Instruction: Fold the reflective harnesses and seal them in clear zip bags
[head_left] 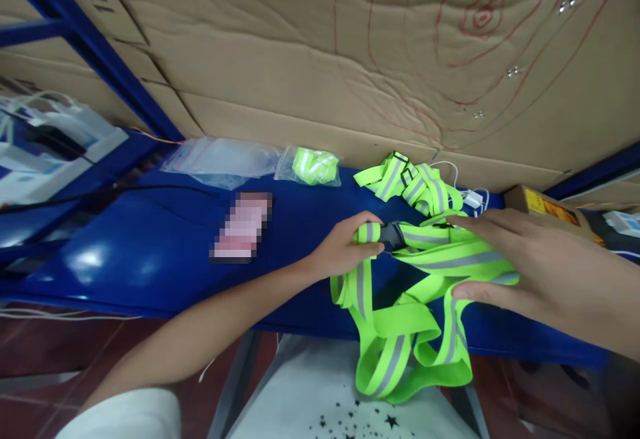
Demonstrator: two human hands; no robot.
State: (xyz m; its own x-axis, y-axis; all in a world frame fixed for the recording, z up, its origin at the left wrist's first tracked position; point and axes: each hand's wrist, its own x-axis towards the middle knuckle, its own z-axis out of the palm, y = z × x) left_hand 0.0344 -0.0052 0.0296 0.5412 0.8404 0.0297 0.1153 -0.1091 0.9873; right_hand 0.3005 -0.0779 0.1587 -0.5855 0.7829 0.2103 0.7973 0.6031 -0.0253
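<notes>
A neon-green reflective strap harness [390, 352] with grey stripes hangs in loops over the front edge of the blue table. My left hand [347, 246] pinches the strap beside a black side-release buckle [393, 236], whose halves appear joined. On the other side, my right hand [520, 266] has the gathered straps between its thumb and fingers; the fingertips are partly hidden behind the webbing. Just beyond lies a second bundle of the same green straps [415, 182] with black adjusters.
Clear plastic bags [225, 159] and a bagged green strap roll [315, 166] lie along the cardboard wall. A pixelated pink phone-shaped item [243, 226] rests at left. Power strips [55, 146] stand far left, a small box [547, 209] at right.
</notes>
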